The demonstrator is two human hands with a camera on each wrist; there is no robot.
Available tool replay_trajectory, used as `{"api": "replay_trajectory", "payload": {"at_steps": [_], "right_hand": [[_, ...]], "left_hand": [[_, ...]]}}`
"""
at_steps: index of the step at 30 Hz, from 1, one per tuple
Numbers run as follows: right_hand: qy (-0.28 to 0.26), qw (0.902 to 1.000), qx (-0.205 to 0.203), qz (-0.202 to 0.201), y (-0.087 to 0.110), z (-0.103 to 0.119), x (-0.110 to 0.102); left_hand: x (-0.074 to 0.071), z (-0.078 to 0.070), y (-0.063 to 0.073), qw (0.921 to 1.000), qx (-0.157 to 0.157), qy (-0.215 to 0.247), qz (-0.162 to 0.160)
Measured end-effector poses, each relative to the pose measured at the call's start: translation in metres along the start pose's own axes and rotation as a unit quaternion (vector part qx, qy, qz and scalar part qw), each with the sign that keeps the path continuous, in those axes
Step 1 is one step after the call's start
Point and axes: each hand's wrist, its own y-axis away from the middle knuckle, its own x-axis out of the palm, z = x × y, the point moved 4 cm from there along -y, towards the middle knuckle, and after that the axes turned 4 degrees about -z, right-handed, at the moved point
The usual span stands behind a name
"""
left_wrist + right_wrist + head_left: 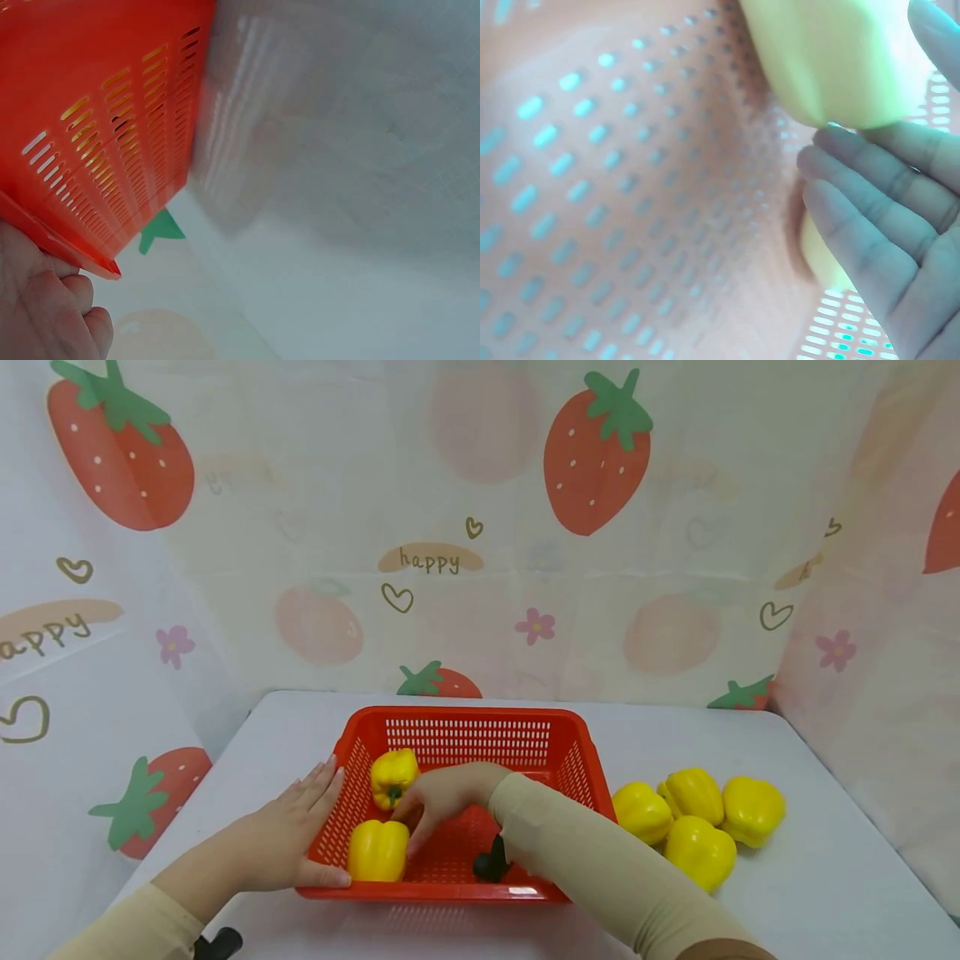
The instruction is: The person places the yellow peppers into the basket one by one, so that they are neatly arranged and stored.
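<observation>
A red plastic basket (480, 891) with slotted walls stands on the table. At its left front corner, my left hand (288, 831) rests with fairly straight fingers along the left rim and the thumb on the front rim. Inside the basket, my right hand (438, 802) is beside the front yellow bell pepper (377, 852). A second yellow bell pepper (394, 777) sits behind that one, stem end facing forward. In the right wrist view, fairly straight fingers (870, 232) touch the underside of a pepper (832, 60), and the thumb stands apart at the right edge.
Several more yellow bell peppers (697, 852) lie grouped on the white table (840, 877) to the right of the basket. A strawberry-print curtain (495, 527) surrounds the table at the back and sides. The right forearm crosses over the basket's right front rim.
</observation>
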Motion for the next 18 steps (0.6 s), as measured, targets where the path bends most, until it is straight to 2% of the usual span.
{"api": "replay_trajectory", "payload": {"at_steps": [10,15,18], "right_hand": [[-0.084,0.9955,-0.005,-0.044,0.009,0.000,-0.017],[-0.131,0.9898,-0.019,-0.051,0.015,0.005,-0.025],[-0.140,0.9881,-0.028,-0.056,0.019,0.009,-0.030]], "left_hand": [[0.002,0.002,-0.002,0.9999,-0.011,0.003,0.003],[0.001,0.000,-0.001,1.0000,-0.003,0.007,-0.005],[-0.001,-0.001,0.000,1.0000,-0.002,0.008,-0.005]]}}
